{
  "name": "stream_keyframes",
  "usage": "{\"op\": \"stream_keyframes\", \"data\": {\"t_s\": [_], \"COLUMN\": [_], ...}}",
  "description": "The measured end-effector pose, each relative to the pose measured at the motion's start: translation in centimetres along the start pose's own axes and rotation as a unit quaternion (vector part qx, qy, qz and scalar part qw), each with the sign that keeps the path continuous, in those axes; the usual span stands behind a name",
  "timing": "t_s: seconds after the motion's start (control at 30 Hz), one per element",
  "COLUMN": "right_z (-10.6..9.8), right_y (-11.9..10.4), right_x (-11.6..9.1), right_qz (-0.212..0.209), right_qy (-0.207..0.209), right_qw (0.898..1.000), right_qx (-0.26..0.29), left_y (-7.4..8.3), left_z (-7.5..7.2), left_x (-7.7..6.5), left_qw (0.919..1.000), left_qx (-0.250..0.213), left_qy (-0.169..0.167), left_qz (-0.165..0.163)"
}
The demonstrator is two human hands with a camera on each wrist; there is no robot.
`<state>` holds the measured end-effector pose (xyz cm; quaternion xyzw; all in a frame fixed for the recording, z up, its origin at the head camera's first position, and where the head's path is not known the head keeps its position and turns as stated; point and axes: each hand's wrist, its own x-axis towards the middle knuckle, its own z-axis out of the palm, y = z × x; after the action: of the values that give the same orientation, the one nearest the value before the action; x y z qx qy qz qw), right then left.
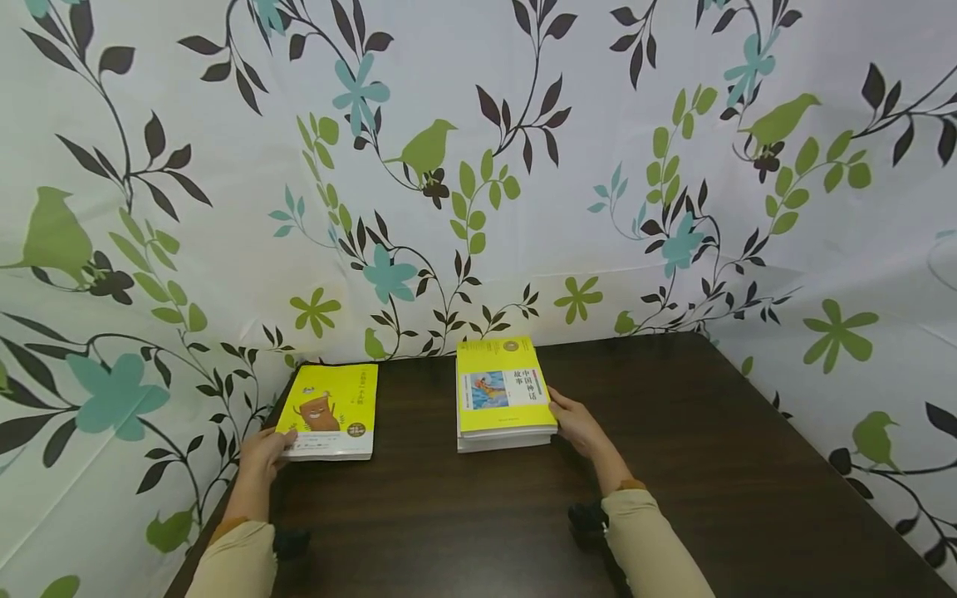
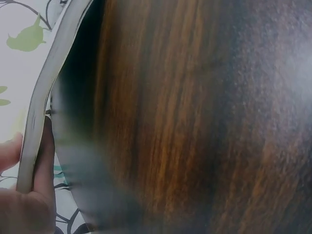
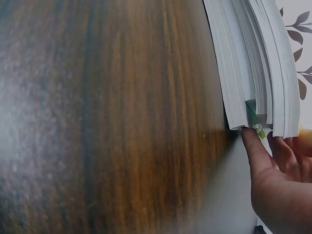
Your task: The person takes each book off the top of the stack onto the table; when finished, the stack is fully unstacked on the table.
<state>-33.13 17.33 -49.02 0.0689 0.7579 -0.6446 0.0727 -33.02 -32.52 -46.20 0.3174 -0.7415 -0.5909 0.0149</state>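
On the left part of the dark table lies a yellow book (image 1: pixel 329 399) with a brown cartoon figure on its cover. My left hand (image 1: pixel 262 451) pinches its lower left corner, the thumb on the cover and the fingers underneath. In the left wrist view the book's pale page edge (image 2: pixel 48 73) stands between thumb and fingers, apart from the tabletop. Near the middle is a stack of books (image 1: pixel 489 419), a yellow one with a small blue picture on top. My right hand (image 1: pixel 581 422) touches its right side. Extended fingers (image 3: pixel 256 148) press against the books' edges in the right wrist view.
The dark wooden table (image 1: pixel 419 515) reaches back to a wall covering (image 1: pixel 478 166) printed with leaves, birds and flowers. This covering also runs along the left and right sides. Dark tabletop lies between the single book and the stack.
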Motion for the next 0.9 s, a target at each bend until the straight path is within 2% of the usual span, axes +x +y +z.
{"op": "stream_keyframes", "data": {"t_s": [0.07,0.17,0.3,0.4,0.53,0.7,0.8,0.9], "right_z": [0.0,0.2,0.5,0.6,0.6,0.4,0.2,0.0], "right_y": [-0.1,-0.1,0.0,0.1,0.2,0.1,-0.1,-0.3], "right_x": [-0.1,-0.2,-0.1,0.0,0.0,-0.1,-0.1,-0.1], "right_qz": [-0.002,-0.006,-0.009,-0.010,-0.011,-0.015,-0.014,-0.014], "right_qy": [0.000,-0.002,-0.006,-0.006,-0.005,-0.007,-0.007,-0.008], "right_qw": [1.000,1.000,1.000,1.000,1.000,1.000,1.000,1.000], "right_qx": [0.000,-0.002,-0.008,-0.014,-0.018,-0.018,-0.017,-0.016], "left_y": [-0.2,-0.5,-1.0,-1.2,-1.4,-1.2,-0.6,0.6], "left_z": [0.0,-0.1,-0.6,-0.9,-1.1,-0.9,-0.8,-0.7], "left_x": [-0.1,-0.5,-1.0,-1.1,-0.8,-0.6,-0.7,-0.9], "left_qw": [0.9998,0.9969,0.9853,0.9767,0.9689,0.9665,0.9637,0.9649], "left_qx": [0.012,0.064,0.151,0.189,0.215,0.220,0.226,0.216], "left_qy": [0.013,0.039,0.066,0.079,0.091,0.096,0.092,0.085], "left_qz": [0.008,0.024,0.044,0.063,0.083,0.092,0.109,0.122]}}
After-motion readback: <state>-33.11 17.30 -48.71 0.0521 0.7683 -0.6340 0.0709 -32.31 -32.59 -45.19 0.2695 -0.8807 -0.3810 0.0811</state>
